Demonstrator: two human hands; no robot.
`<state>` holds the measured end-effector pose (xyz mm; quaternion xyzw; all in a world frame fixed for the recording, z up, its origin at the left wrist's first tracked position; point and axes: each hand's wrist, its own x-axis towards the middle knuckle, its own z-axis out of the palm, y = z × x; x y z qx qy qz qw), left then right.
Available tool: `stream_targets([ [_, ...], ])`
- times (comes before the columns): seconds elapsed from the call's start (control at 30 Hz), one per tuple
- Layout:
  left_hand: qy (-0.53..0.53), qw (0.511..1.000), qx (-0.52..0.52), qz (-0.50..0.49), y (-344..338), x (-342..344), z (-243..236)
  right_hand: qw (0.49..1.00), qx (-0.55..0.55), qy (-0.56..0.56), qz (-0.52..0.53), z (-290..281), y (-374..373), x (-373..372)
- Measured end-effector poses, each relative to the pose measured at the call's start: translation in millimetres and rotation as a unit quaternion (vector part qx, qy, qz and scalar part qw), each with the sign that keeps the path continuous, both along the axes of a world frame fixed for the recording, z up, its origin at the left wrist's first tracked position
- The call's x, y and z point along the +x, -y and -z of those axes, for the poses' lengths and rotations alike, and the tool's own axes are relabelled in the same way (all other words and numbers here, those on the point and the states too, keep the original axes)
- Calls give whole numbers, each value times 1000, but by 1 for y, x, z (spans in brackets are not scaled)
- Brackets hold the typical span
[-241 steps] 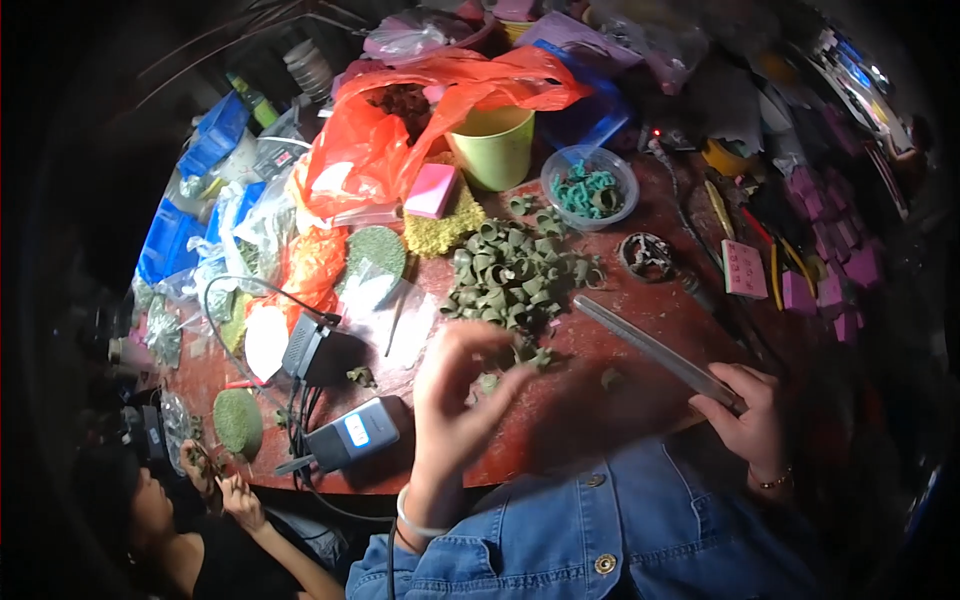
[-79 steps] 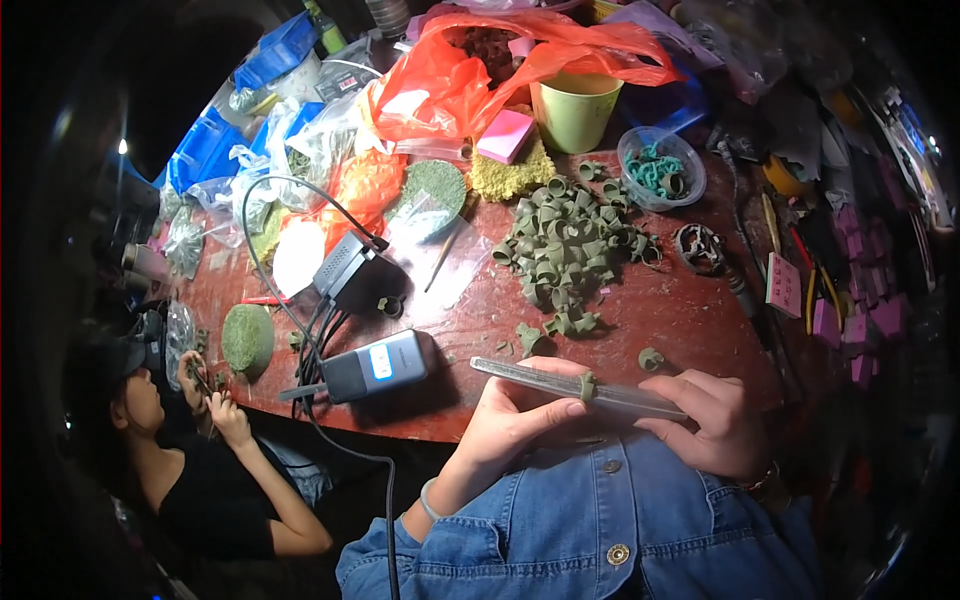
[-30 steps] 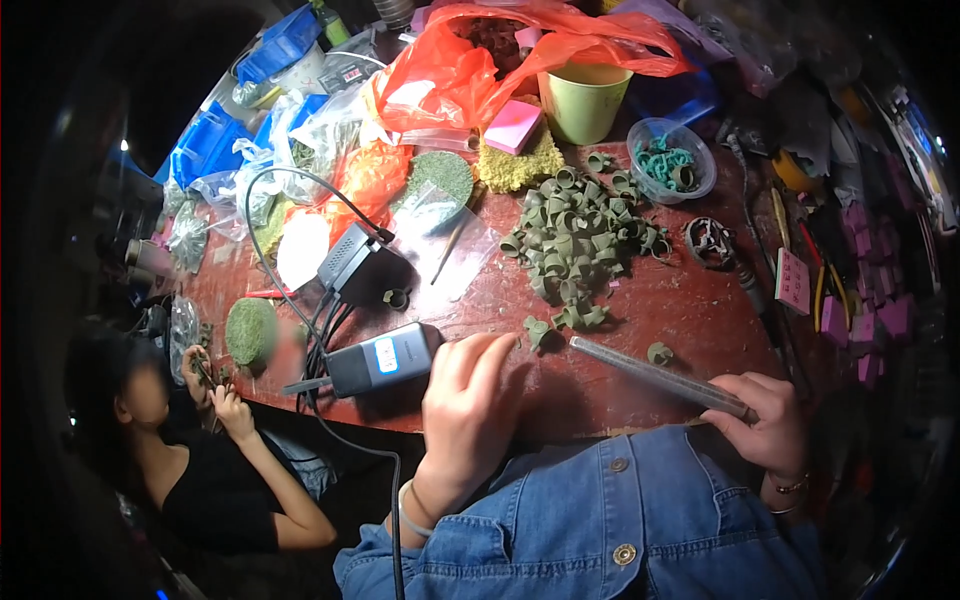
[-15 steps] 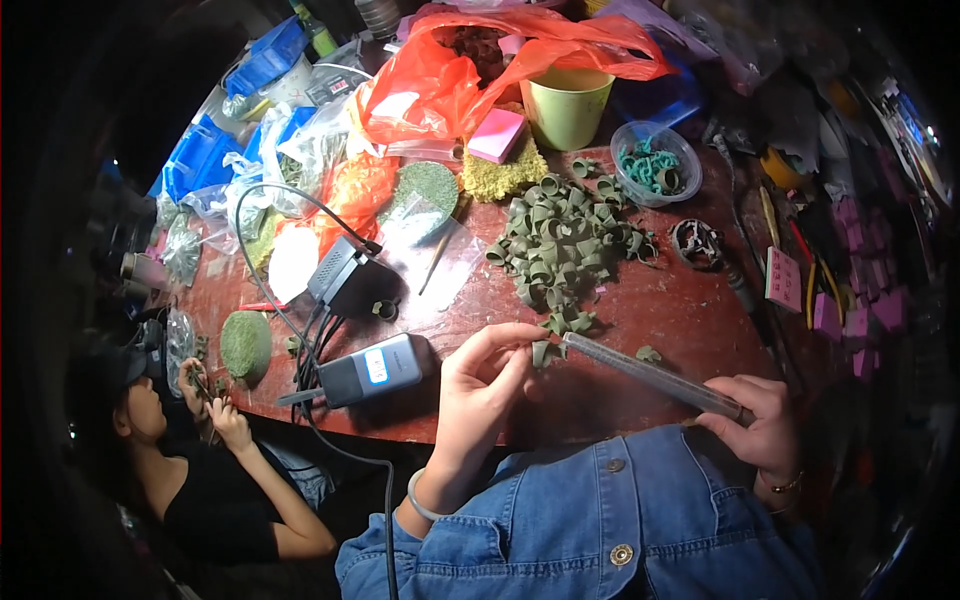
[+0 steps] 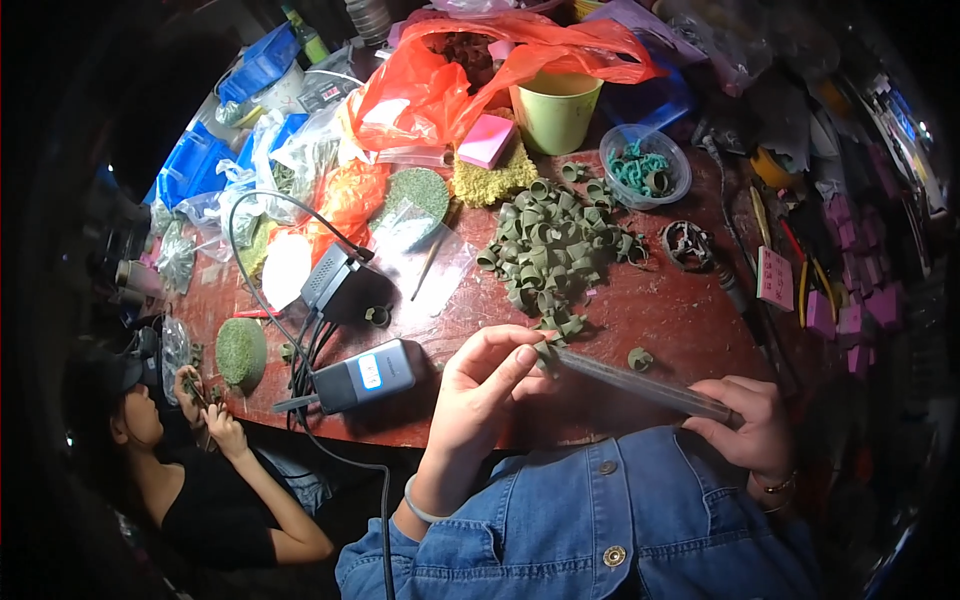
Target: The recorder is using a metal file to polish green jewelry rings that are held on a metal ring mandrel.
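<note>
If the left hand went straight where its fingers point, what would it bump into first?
Past the small green piece it pinches, the left hand would probably meet the left end of the grey bar first; they look close, but depth is unclear.

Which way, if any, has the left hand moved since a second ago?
Yes: against the grey boxy device, the left hand has shifted right, away from it, to the left end of the clear strip.

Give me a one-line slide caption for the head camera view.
Left hand holds a small curled green piece at the tip of a long grey bar gripped by the right hand.
</note>
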<state>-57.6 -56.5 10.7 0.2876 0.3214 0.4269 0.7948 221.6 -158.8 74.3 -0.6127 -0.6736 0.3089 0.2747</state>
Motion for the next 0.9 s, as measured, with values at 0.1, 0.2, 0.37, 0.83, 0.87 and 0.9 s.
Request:
stream_targets([
  [0.1, 5, 1000, 13, 0, 0, -4, 11, 1000, 3, -5, 13, -2, 3, 2],
  [0.2, 115, 992, -35, -27, -3, -2, 6, 1000, 2, -10, 17, -3, 5, 8],
  [0.37, 209, 975, -80, -14, -4, 4, 3, 999, -4, -38, -3, -2, 6, 1],
  [0.83, 94, 988, 15, 121, 13, 29, 3, 998, 43, 1, -52, -15, -20, -25],
  [0.87, 94, 988, 15, 122, 12, 30, 3, 997, 43, -3, -59, -15, -21, -25],
  [0.9, 68, 987, 36, 138, 11, 30, 5, 997, 42, -3, -59, -14, -22, -27],
])
